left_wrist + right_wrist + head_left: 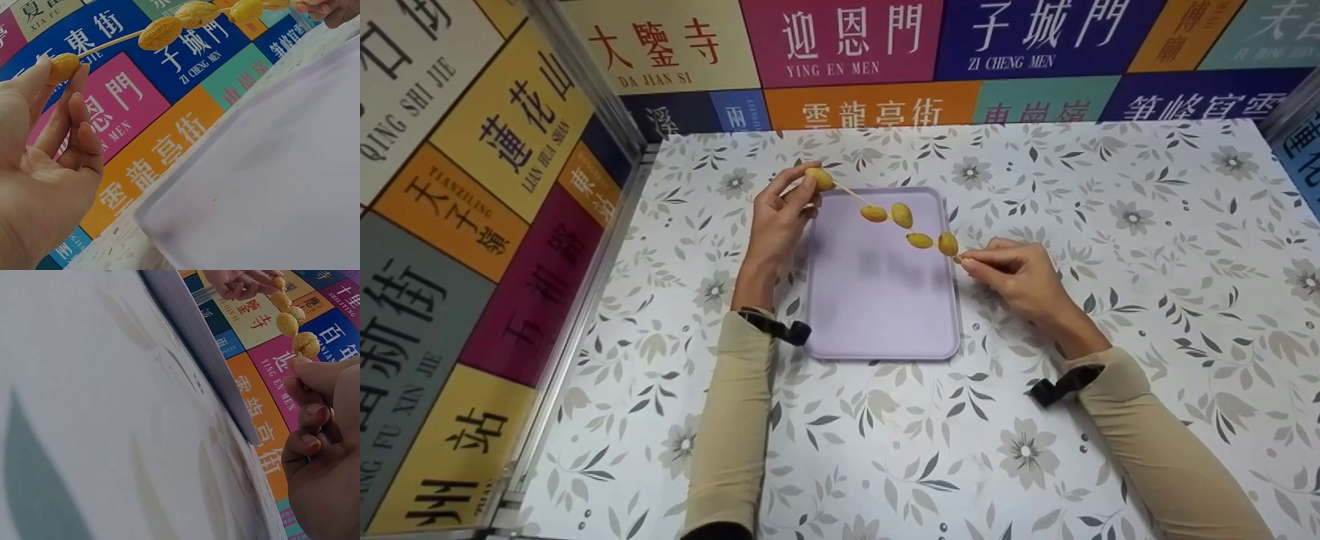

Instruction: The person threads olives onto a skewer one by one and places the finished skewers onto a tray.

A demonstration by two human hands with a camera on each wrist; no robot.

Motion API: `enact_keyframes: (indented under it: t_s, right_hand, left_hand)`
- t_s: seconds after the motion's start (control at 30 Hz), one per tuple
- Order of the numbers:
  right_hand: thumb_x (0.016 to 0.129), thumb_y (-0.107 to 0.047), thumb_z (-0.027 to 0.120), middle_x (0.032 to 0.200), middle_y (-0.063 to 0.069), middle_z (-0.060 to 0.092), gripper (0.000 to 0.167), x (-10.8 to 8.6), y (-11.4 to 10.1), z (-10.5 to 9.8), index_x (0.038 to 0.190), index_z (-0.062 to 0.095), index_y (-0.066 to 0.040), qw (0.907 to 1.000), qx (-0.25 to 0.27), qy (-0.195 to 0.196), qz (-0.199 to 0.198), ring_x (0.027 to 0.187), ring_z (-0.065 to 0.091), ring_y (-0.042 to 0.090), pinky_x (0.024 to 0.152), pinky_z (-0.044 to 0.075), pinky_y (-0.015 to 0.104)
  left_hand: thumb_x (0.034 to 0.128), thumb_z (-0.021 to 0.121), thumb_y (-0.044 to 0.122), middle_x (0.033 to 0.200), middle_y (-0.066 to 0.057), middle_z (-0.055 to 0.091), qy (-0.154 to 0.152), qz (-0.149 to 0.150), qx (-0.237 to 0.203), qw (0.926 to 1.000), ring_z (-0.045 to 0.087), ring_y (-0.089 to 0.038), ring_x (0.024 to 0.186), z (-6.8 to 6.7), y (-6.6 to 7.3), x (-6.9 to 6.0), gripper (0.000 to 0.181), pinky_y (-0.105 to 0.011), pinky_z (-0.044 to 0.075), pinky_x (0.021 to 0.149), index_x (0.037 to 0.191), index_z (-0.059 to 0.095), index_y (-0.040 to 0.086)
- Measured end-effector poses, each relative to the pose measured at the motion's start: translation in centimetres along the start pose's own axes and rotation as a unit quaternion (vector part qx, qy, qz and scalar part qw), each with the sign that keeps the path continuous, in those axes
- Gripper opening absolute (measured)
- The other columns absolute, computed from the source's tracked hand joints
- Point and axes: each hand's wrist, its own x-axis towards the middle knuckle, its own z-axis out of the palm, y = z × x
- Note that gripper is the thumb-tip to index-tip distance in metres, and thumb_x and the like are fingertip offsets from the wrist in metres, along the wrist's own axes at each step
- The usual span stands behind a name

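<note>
A thin wooden skewer (pixel 851 195) runs above the tray, threaded with several wrinkled yellow olive-like fruits (pixel 919 240). My left hand (pixel 782 211) pinches the fruit (pixel 64 68) at one end between thumb and fingers. A bare length of stick separates that fruit from the others. At the opposite end, my right hand (pixel 1020 279) pinches the stick just beyond the last fruit (pixel 306 344). Its remaining fingers curl inward in the right wrist view. Below the skewer lies a pale purple rectangular tray (pixel 877 322) with shadows on its surface.
The table (pixel 870 465) has a white cover printed with grey leaves and flowers. Panels of coloured signs stand behind the table (pixel 847 37) and along its left side (pixel 510 142). A black strap with a small camera (pixel 787 328) sits on each wrist.
</note>
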Motion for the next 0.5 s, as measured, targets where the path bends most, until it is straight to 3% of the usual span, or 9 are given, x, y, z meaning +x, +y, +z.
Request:
enact_keyframes:
  t_s: [0.23,0.5]
  right_hand:
    - [0.099,-0.005,0.079,0.080,0.008,0.067,0.013,0.00,0.05,-0.13,0.110,0.085,-0.003,0.9996,-0.015,-0.005,-0.022,0.067,0.057,0.010,0.058,0.047,0.017]
    - [0.098,-0.006,0.080,0.079,0.006,0.066,0.014,-0.01,0.26,-0.17,0.110,0.085,-0.002,0.9998,-0.013,-0.003,-0.014,0.067,0.056,0.009,0.057,0.047,0.017]
  left_hand:
    - [0.1064,0.072,0.022,0.105,-0.013,0.076,0.001,0.006,0.016,0.9999,0.059,-0.020,0.088,0.38,0.09,-0.09,0.029,-0.034,0.045,0.077,0.132,0.075,0.008]
    - [0.1035,0.075,0.013,0.095,-0.007,0.076,0.012,0.018,0.011,0.9997,0.059,-0.019,0.082,0.71,-0.08,-0.17,0.015,-0.033,0.047,0.074,0.116,0.077,0.006]
